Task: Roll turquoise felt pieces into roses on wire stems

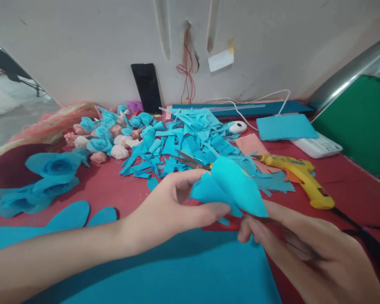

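Note:
My left hand [180,202] grips a partly formed blue paper flower [201,190] between thumb and fingers, over the middle of the table. A broad, curved blue paper petal [239,183] stands against its right side. My right hand [316,240] pinches the lower edge of that petal, its fingers partly hidden behind the paper. Just behind the flower lie scissors [190,160] with their blades showing. Beneath both hands spreads a large blue paper sheet [164,270], and loose blue petals [71,214] rest at its left edge.
A yellow glue gun [300,177] lies at the right, its cord running to the front. Blue paper scraps [190,135] are heaped in the middle. Small paper roses [104,133] and large blue flowers [53,164] sit left. A phone [147,88] leans at the back.

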Available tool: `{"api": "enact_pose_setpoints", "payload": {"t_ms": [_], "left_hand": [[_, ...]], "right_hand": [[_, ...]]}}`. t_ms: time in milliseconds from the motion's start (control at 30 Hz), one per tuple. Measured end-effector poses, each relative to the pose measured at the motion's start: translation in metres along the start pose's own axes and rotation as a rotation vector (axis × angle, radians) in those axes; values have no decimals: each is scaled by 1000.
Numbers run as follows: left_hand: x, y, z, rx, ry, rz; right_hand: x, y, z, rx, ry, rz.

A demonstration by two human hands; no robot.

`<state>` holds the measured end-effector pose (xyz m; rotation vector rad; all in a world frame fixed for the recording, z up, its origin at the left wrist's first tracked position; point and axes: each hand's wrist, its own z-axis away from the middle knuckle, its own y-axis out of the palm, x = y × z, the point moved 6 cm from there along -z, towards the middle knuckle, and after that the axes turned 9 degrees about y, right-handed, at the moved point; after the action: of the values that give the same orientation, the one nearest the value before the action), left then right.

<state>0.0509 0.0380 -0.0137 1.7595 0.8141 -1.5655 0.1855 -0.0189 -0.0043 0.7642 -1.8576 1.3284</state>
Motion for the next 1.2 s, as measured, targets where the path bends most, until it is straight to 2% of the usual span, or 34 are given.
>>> {"api": "enact_pose_setpoints", "payload": {"t_ms": [133,267,367,433,533,633,733,867,1000,1133,1200], "left_hand": [[-3,1,-1,24,33,27],[-5,5,0,102,76,83],[-5,6,-1,160,122,25],[-5,5,-1,167,146,8],[-6,3,-2,143,170,-7],[-5,1,-3,84,155,-48],[-5,0,-4,61,141,-23],[-4,2,-4,102,130,35],[-3,4,-3,146,117,60],[-2,4,-2,139,127,73],[-1,3,-2,127,128,67]], "right_hand": [[-1,-4,4,27,-20,-36],[-1,-5,5,192,-65,-166],[-11,0,3,322,77,-293],[-19,3,2,349,194,-452],[-25,12,1,387,324,-702],[-24,21,1,456,392,-831],[-24,22,1,461,395,-863],[-24,22,4,479,418,-883],[-22,27,8,573,448,-913],[-22,26,6,620,420,-770],[-20,22,4,607,335,-645]]}}
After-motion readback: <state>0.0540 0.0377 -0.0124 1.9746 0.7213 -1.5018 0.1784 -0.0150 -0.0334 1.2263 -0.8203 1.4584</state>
